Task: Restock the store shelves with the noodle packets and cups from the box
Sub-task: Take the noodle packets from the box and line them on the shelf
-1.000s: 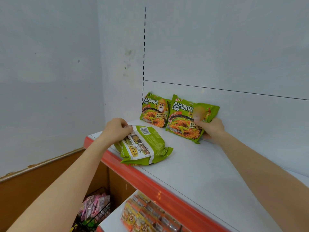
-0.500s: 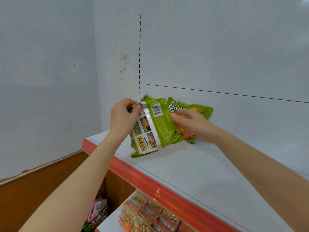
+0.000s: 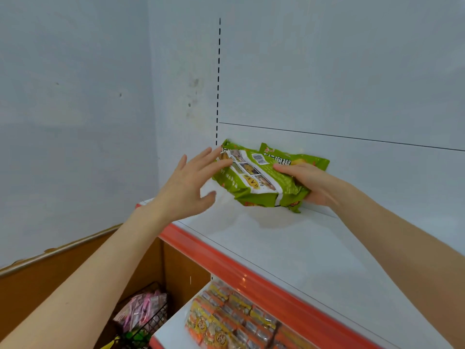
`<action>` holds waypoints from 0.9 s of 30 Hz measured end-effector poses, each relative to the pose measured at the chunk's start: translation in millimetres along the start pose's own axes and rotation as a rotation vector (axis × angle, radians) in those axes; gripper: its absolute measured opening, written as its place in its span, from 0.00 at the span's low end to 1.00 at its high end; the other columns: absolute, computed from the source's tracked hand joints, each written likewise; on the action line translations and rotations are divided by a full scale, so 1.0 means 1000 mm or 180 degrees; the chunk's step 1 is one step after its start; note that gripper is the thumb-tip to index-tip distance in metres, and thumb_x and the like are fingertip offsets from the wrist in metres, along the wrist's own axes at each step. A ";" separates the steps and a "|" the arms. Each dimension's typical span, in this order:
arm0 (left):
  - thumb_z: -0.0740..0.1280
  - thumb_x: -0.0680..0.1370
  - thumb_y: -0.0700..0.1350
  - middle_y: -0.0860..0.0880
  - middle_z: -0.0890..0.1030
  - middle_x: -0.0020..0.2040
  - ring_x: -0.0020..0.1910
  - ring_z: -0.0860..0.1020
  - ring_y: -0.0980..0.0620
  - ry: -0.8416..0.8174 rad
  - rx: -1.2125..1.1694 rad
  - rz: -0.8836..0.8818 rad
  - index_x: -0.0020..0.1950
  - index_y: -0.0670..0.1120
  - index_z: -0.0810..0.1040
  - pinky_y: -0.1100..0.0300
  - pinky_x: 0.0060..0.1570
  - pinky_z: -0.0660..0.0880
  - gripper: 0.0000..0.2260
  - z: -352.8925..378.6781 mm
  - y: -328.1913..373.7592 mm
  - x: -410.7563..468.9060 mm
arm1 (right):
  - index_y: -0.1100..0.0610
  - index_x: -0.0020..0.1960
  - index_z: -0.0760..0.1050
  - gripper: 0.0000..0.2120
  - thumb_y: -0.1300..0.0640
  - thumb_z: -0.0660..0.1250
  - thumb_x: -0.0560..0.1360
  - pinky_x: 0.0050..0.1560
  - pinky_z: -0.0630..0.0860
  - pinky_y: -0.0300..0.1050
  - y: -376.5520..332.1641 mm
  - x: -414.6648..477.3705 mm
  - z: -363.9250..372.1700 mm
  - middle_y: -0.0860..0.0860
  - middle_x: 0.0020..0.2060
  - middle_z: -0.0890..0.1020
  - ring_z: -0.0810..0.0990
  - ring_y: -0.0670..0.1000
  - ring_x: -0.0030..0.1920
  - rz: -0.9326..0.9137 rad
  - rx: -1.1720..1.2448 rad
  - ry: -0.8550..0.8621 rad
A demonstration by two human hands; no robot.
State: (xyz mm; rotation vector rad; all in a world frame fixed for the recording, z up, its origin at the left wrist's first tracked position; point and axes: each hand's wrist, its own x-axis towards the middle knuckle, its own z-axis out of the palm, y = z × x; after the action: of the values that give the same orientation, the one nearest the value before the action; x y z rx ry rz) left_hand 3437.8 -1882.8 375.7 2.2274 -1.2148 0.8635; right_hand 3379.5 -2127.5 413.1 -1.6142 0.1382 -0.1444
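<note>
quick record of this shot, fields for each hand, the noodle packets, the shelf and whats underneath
left hand: open, fingers spread, fingertips at the held packet's left end
right hand: grips the held packet's right end, thumb on top
held packet: green, barcode side up, lifted off the top shelf
second packet: green, front showing, behind it against the back panel
top shelf: white, orange front strip
lower shelf: yellow-orange packets
wire basket: lower left, pink packets inside
</note>
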 end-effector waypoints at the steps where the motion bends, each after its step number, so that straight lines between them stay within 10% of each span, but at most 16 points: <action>1: 0.68 0.72 0.46 0.53 0.59 0.73 0.72 0.53 0.54 -0.0053 0.0125 0.0073 0.68 0.61 0.59 0.40 0.68 0.50 0.30 0.003 0.000 0.001 | 0.59 0.57 0.75 0.16 0.56 0.70 0.71 0.38 0.82 0.49 0.001 0.002 0.000 0.56 0.45 0.85 0.85 0.53 0.40 0.0089 0.0009 -0.0037; 3: 0.69 0.72 0.50 0.50 0.66 0.72 0.71 0.56 0.55 0.0046 -0.0052 0.0041 0.66 0.58 0.65 0.39 0.68 0.49 0.25 0.005 0.003 0.006 | 0.56 0.58 0.76 0.15 0.53 0.69 0.72 0.50 0.80 0.51 0.004 0.004 0.002 0.55 0.49 0.84 0.83 0.54 0.47 0.0275 -0.0142 -0.0187; 9: 0.62 0.72 0.51 0.50 0.81 0.47 0.43 0.76 0.55 0.0096 -0.1082 -0.0344 0.58 0.46 0.77 0.64 0.47 0.70 0.17 -0.003 0.008 0.014 | 0.55 0.57 0.74 0.20 0.41 0.59 0.76 0.38 0.78 0.42 -0.012 -0.005 -0.001 0.54 0.45 0.81 0.82 0.50 0.40 0.0048 -0.1258 -0.0103; 20: 0.65 0.77 0.45 0.44 0.79 0.53 0.54 0.75 0.42 0.0236 -0.0648 -0.0985 0.60 0.42 0.74 0.54 0.51 0.70 0.13 0.001 0.034 0.048 | 0.51 0.51 0.74 0.17 0.47 0.73 0.67 0.48 0.74 0.43 -0.032 -0.040 0.018 0.45 0.43 0.79 0.79 0.48 0.46 -0.1690 -0.2677 0.0343; 27: 0.66 0.76 0.45 0.44 0.72 0.66 0.66 0.68 0.45 0.0777 -0.0814 -0.0896 0.69 0.41 0.67 0.55 0.65 0.63 0.22 0.016 0.050 0.050 | 0.57 0.51 0.76 0.12 0.57 0.73 0.70 0.42 0.79 0.39 -0.024 -0.051 -0.007 0.50 0.42 0.81 0.81 0.49 0.43 -0.1356 -0.1747 0.0729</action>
State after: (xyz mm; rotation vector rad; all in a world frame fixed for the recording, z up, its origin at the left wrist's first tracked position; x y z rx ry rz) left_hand 3420.6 -1946.5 404.8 1.9606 -0.8242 0.7904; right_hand 3328.2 -2124.7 436.7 -2.1563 0.0042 -0.6680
